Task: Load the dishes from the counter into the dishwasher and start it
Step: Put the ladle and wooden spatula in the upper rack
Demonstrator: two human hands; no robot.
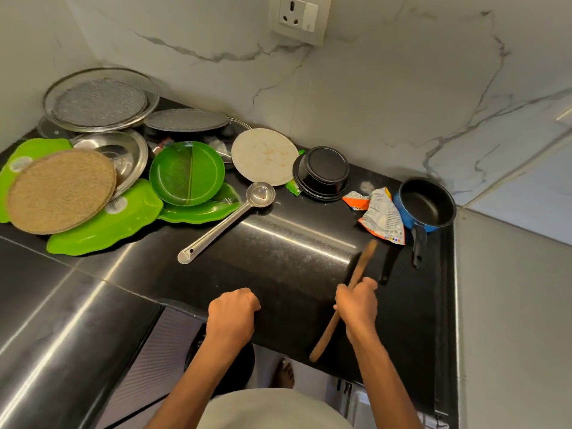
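My right hand (357, 303) grips a long wooden stick-like utensil (363, 264) around its middle, above the black counter (278, 267). My left hand (232, 311) is curled into a fist at the counter's front edge and holds nothing that I can see. A steel ladle (226, 224) lies diagonally on the counter. Behind it sit a round green plate (187, 173), green leaf-shaped trays (108, 224), steel plates (123, 150), a white round plate (264, 156), an upturned black bowl (323, 171) and a blue saucepan (427, 202).
A woven round mat (60, 190) lies on the trays at the left. Mesh lids (99, 102) lean in the back corner. A crumpled wrapper (380, 212) lies beside the saucepan. A wall socket (297, 17) is above. Marble wall bounds the back and right.
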